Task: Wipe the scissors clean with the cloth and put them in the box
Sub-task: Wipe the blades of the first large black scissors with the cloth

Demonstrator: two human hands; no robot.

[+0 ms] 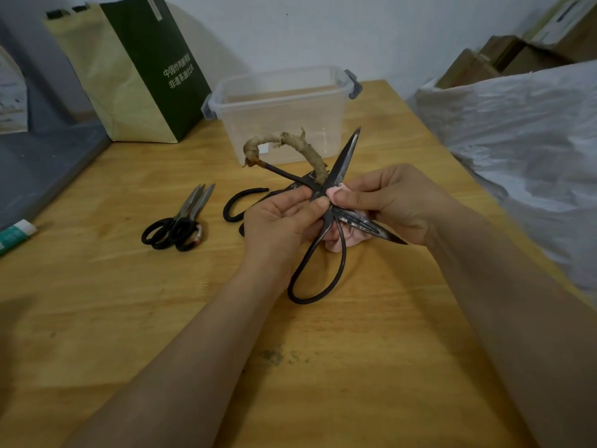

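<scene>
We're looking down at the wooden table, where both hands are busy over its middle with the big iron scissors, held up off the surface. The blades are spread wide: one tip points far, up towards the clear plastic box, and the other runs out to the right under the right hand. One bare black handle loop hangs down on the near side, while the other, wrapped in tan rag, arches up to the far left. The left hand has its fingers curled round the scissors at the pivot, thumb pressed on top. The right hand pinches the pink cloth between thumb and fingers against the metal just beside the pivot, and more of that cloth bunches out below the blades. The box stands open-topped just beyond the hands; we can't make out anything inside. To the left on the table lie small black-handled scissors, and another dark pair lies partly hidden under the left hand. A green and tan paper bag stands at the far left.
</scene>
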